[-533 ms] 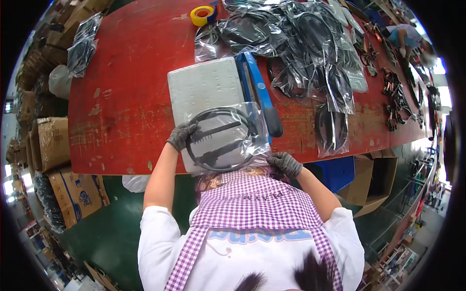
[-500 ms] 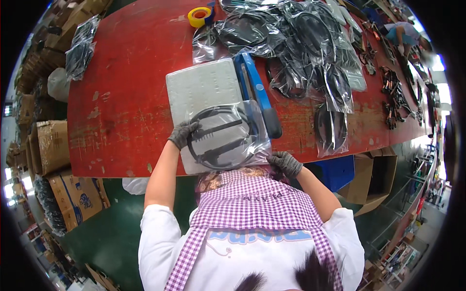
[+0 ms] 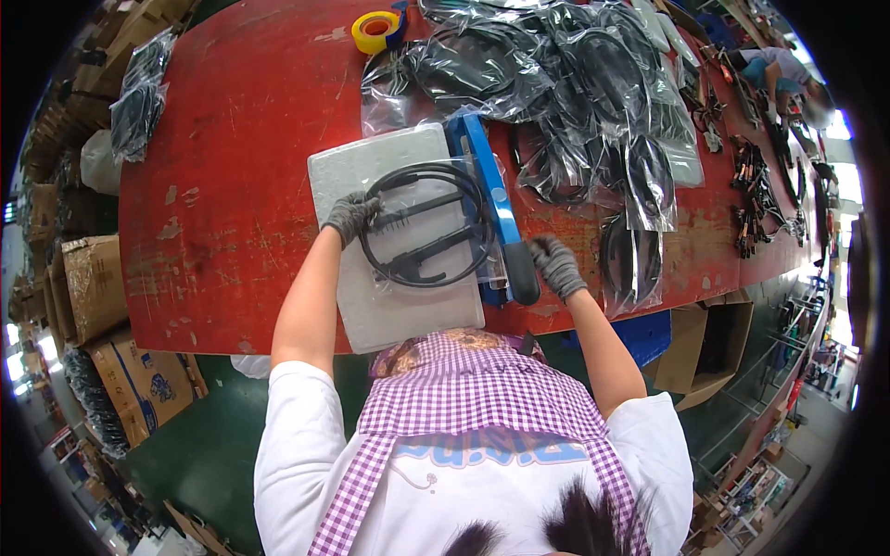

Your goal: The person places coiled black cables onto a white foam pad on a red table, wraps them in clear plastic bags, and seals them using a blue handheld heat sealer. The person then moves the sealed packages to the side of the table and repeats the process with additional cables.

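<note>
A clear plastic bag [image 3: 422,259] with a coiled black cable [image 3: 382,264] and two dark bar-shaped parts, one with comb-like teeth, lies over a pale foam board [image 3: 408,320]. My left hand [image 3: 352,215], in a grey glove, is closed on the bag's left edge. The bag's right side reaches a blue impulse sealer [image 3: 491,176] with a dark handle end [image 3: 522,273]. I cannot tell if the edge lies between its jaws. Just right of that handle is my gloved right hand [image 3: 558,267], fingers loosely bent, nothing visible in them.
Bagged black cables [image 3: 593,83] are heaped at the far right of the red table [image 3: 222,185]. Yellow tape [image 3: 375,32] sits at the back; more bags [image 3: 139,102] lie far left. Cartons [image 3: 144,385] stand beside the table. Another person [image 3: 788,79] is at the upper right.
The bag has moved away from me and toward the sealer, with my left hand on it. My right hand has let go of the bag's near right corner and risen beside the handle.
</note>
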`<state>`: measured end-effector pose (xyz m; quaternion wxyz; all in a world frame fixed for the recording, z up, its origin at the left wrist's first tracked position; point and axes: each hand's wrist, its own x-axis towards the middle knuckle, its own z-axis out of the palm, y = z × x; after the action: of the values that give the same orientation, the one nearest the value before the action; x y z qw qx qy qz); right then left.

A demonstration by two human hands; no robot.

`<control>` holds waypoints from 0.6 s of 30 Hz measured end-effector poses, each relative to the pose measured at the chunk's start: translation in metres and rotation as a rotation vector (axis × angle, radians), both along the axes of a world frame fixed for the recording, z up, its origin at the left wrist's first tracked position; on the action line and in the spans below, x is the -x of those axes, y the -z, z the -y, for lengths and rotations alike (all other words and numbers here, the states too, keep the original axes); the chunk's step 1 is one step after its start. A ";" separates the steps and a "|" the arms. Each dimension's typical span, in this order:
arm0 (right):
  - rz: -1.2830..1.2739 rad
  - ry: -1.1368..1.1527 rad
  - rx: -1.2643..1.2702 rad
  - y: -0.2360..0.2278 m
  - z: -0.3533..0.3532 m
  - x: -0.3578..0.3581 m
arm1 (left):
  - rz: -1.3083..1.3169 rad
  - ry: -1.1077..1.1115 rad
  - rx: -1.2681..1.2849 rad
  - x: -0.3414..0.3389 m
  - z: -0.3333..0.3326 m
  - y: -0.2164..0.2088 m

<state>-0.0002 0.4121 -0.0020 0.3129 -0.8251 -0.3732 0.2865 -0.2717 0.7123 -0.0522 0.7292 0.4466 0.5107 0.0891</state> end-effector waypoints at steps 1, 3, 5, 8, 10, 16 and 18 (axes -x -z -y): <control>-0.074 0.053 -0.012 -0.042 -0.020 0.007 | 0.008 0.017 -0.014 0.004 -0.003 -0.001; 0.063 -0.028 0.038 -0.091 -0.041 0.030 | 0.019 0.037 -0.041 0.004 -0.007 0.001; 0.483 -0.310 0.155 -0.104 -0.044 0.057 | -0.002 0.023 -0.039 0.002 -0.010 -0.001; 0.623 -0.311 0.325 -0.079 -0.040 0.088 | -0.067 0.043 -0.082 0.003 -0.014 -0.001; 0.687 -0.267 0.188 -0.035 -0.028 0.092 | -0.090 0.023 -0.101 0.003 -0.013 0.001; 0.634 -0.233 -0.243 0.002 -0.012 0.089 | -0.335 0.059 -0.361 0.006 -0.004 -0.003; 0.644 -0.204 -0.275 0.003 -0.011 0.087 | -0.428 0.064 -0.494 0.004 0.011 -0.015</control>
<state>-0.0874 0.4236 -0.0053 0.2573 -0.7817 -0.5680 -0.0110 -0.2759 0.7016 -0.0370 0.4773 0.6342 0.6013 0.0915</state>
